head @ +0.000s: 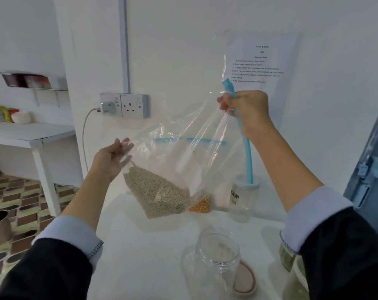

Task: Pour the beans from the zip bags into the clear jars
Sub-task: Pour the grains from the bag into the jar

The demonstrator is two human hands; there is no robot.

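We hold zip bag (pixel 179 148) raised above white table (pixel 140 245). Our right hand (pixel 246 111) grips bag's blue zip strip (pixel 247 152) at top; our left hand (pixel 112 159), fingers extended, touches bag's lower left side. Greenish beans (pixel 155 191) collected in bag's lowest corner. Open clear jar (pixel 216 256) stands on table below, lid (pixel 244 280) just beside it. Second lidded jar (pixel 242 198) stands farther back, near orange kernels (pixel 201 205) behind held bag.
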